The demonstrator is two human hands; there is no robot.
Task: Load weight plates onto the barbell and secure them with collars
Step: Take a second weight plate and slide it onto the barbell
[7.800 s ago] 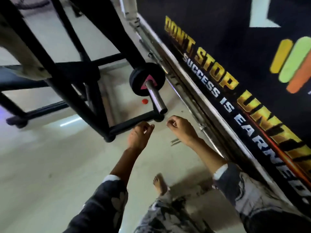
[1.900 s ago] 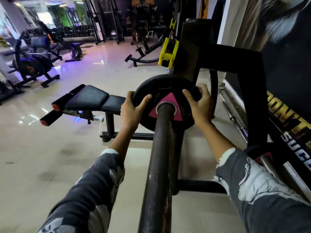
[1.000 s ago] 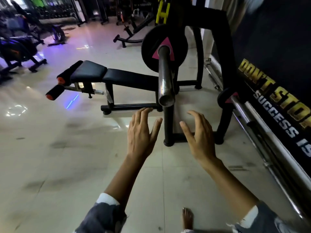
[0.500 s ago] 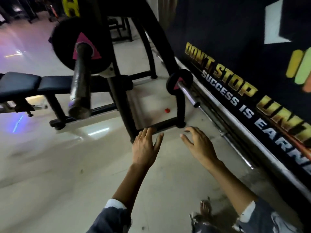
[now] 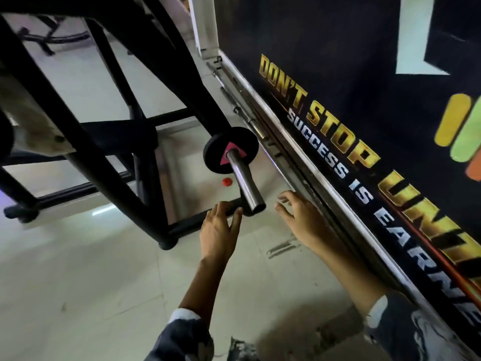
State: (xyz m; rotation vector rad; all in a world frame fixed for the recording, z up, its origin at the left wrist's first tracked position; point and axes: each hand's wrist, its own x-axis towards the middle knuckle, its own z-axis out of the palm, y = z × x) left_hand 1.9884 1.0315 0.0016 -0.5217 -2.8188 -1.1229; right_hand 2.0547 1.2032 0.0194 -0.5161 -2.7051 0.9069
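A small black weight plate [image 5: 221,147] with a pink triangle mark sits on a short steel storage peg [image 5: 244,181] low on the black rack frame [image 5: 109,162]. My left hand [image 5: 218,233] is open, fingers spread, just below and left of the peg's free end. On the other side of the peg's tip, my right hand [image 5: 302,217] is also open and holds nothing. Neither hand touches the peg or the plate. The loaded barbell is out of view.
Several bare steel bars [image 5: 250,121] lie along the foot of the dark wall banner [image 5: 338,142] on the right. A small red cap [image 5: 227,182] rests on the tiled floor [image 5: 91,282] under the plate. The rack's base bar [image 5: 197,220] crosses right before my left hand.
My view has dropped from the loaded barbell toward the low storage peg. Both open hands have moved forward and now flank the peg's end.
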